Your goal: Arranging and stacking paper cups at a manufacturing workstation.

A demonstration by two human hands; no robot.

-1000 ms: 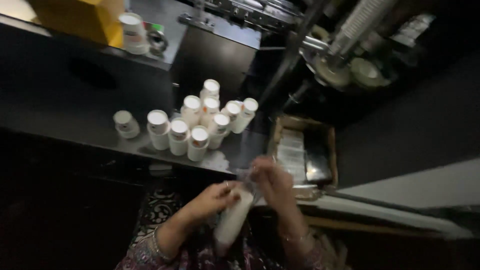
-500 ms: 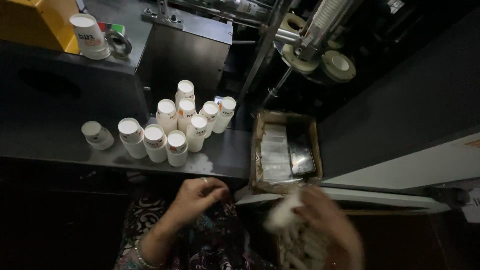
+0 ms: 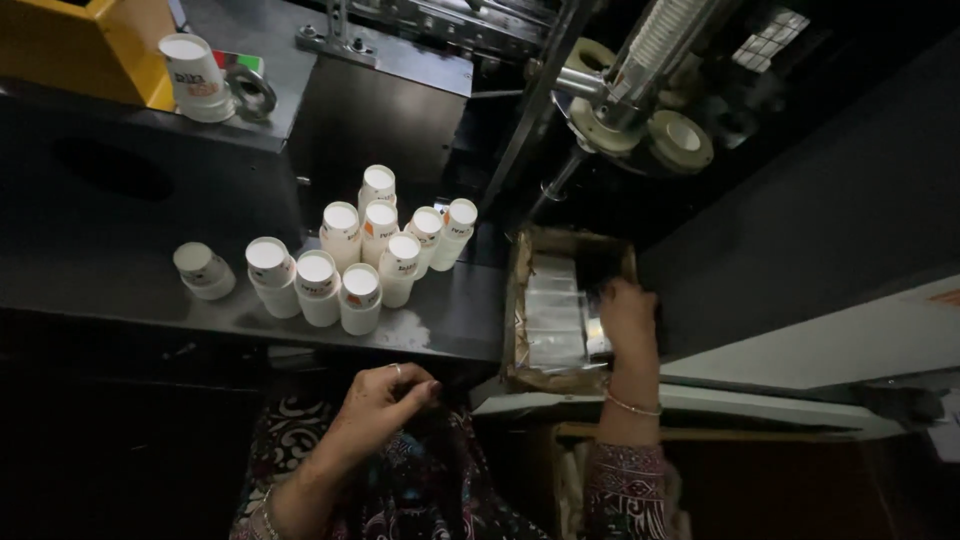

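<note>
Right hand (image 3: 628,312) inside box (image 3: 520,300), fingers on clear bags (image 3: 555,315), grip not visible. Left hand (image 3: 385,398) loosely curled, empty, below cups (image 3: 360,255).

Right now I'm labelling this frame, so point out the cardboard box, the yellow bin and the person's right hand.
cardboard box (image 3: 519,300): head view, on its left wall.
yellow bin (image 3: 95,55): head view, on its front face.
right hand (image 3: 628,315): head view, on the back of the hand.

Dim room, dark metal counter (image 3: 120,300), possibly grey wall (image 3: 820,230)
</note>
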